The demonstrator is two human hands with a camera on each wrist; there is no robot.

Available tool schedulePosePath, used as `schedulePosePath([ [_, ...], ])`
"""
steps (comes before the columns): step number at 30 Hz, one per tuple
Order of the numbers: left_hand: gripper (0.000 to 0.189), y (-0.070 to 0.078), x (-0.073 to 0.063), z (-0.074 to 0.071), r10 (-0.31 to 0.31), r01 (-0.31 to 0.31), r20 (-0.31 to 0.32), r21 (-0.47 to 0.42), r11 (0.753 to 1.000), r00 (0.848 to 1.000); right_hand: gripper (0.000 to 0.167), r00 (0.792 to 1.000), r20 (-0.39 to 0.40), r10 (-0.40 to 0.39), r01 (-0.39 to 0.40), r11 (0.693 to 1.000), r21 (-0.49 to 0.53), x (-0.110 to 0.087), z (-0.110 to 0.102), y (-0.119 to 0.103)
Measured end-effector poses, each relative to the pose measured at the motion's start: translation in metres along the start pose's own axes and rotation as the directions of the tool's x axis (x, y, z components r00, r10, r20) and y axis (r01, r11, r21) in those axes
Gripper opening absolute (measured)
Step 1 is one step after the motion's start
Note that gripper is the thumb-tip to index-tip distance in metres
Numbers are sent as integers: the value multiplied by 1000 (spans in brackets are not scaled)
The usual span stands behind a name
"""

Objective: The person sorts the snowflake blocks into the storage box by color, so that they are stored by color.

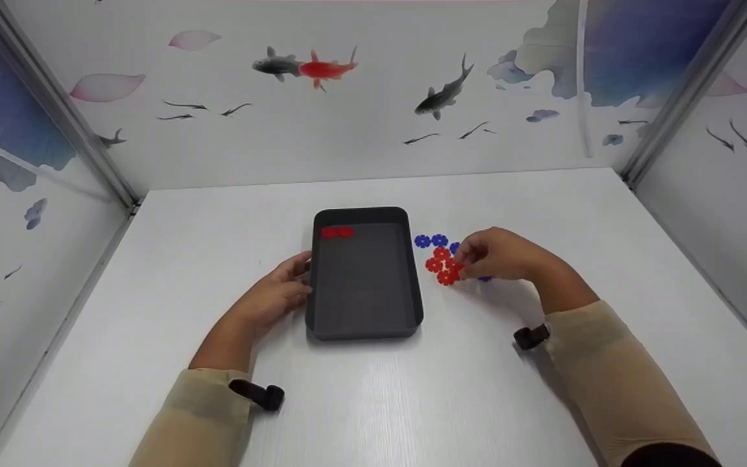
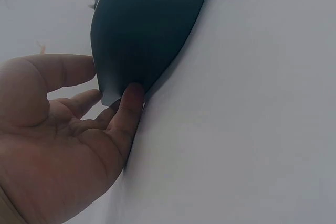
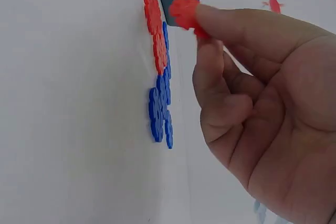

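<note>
From the head view, the person's left hand [image 1: 276, 295] rests loosely bent fingers against the outer left wall of a shallow, dark grey rectangular tray [image 1: 364, 279] on the white table [image 1: 373, 402]. Inside, 2 red flower-shaped, plastic-looking pieces [image 1: 346, 231] lie side by side near the far left corner. The right hand [image 1: 503, 256] is bent over loose red flower-shaped pieces [image 1: 435, 264] and blue flower-shaped pieces [image 1: 439, 240] beside the tray's right wall. They lie so close together that, I'd judge, a low knuckle could drag neighbours along.

The left wrist view shows thumb and fingers touching the tray without wrapping it; a careless push might slide it and disturb the 2 inside.

In the right wrist view, thumb and finger pinch a single-coloured red flower-shaped piece [image 3: 184, 13] by its edge. Whether a 2nd clings beneath, I can't tell; if so, it might drop from that slight grip.
</note>
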State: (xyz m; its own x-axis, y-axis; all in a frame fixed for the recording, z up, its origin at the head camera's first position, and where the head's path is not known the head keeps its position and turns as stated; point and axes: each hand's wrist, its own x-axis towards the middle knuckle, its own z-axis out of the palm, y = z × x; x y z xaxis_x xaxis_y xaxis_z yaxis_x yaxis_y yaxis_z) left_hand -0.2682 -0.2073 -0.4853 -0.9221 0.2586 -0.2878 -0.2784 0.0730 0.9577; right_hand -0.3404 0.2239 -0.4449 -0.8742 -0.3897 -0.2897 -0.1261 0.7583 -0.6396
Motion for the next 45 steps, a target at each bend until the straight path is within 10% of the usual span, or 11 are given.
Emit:
schedulePosePath([
  [12, 77, 1, 0, 0, 1, -1, 3, -2, 1000, 1000, 25, 991, -133, -22, 74, 913, 400, 18, 4, -60],
  [21, 77, 0, 1, 0, 8, -8, 9, -15, 1000, 1000, 30, 990, -142, -7, 109, 687, 718, 59, 18, -107],
  [26, 78, 1, 0, 1, 9, -9, 3, -20, 1000, 1000, 27, 990, -141, -7, 112, 645, 756, 87, 35, -118],
  [45, 79, 2, -1, 1, 0, 0, 11, -26, 1000, 1000, 30, 956, -240, 172, 13, 786, 618, 138, 81, -125],
])
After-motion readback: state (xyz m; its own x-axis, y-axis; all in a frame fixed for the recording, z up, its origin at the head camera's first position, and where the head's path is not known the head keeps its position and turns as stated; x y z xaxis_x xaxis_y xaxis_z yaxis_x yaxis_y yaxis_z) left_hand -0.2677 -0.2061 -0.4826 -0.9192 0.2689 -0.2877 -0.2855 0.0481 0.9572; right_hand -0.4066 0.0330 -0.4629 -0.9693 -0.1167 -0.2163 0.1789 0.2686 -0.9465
